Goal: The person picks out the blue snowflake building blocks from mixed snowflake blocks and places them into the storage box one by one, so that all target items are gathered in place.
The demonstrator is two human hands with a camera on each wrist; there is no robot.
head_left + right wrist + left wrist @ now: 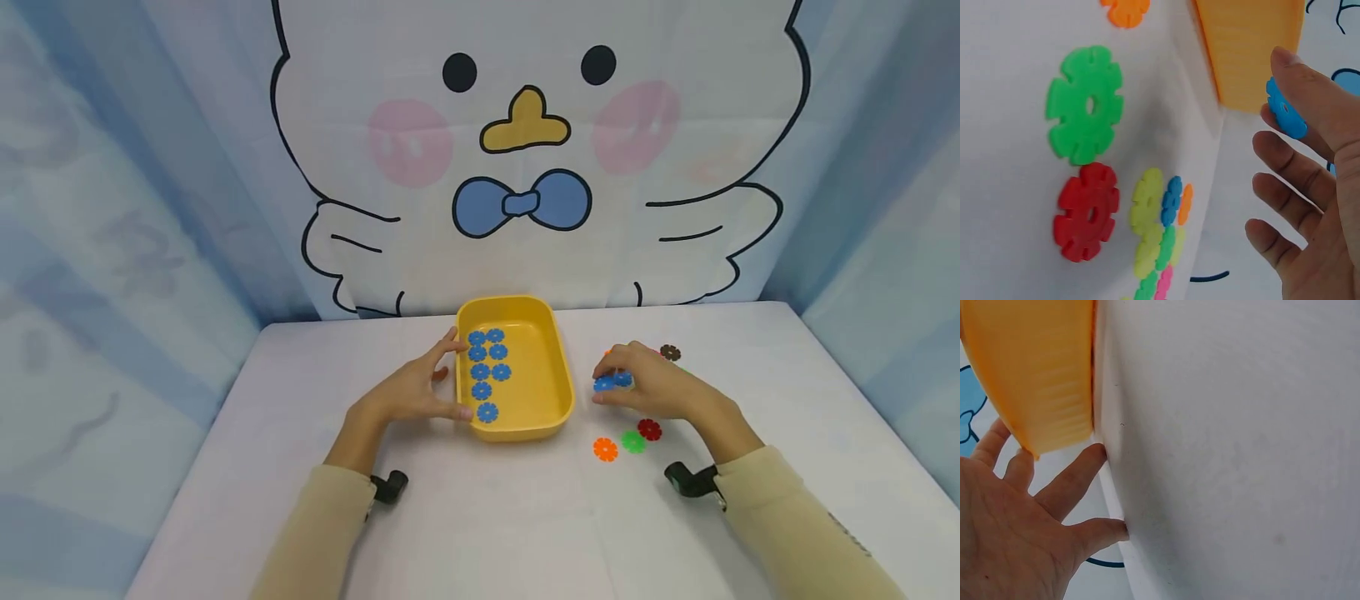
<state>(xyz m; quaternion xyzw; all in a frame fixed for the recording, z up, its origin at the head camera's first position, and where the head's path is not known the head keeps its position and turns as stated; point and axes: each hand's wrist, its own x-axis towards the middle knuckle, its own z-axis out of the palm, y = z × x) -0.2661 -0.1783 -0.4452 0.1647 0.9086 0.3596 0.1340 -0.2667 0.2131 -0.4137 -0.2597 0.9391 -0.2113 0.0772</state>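
In the right wrist view, my right hand [1316,162] pinches a blue interlocking disc [1285,109], round and notched like a flower, between thumb and index finger; its other fingers are loosely bent. The head view puts this hand [652,383] above the table, right of a yellow tray [536,367]. Several blue discs [501,372] lie in the tray's left part. At the tray's left side is my left hand [408,390], fingers spread and touching its rim. From the left wrist, this hand [1010,531] shows its palm, with fingertips against the tray wall [1054,381].
Orange [605,450], green [633,442] and red [649,430] discs lie on the table nearer me than the right hand. Beyond that hand is a brown disc [671,352]. Several mixed-colour discs, including a yellow one [1146,201], lie close together. A printed curtain [525,250] hangs behind the table.
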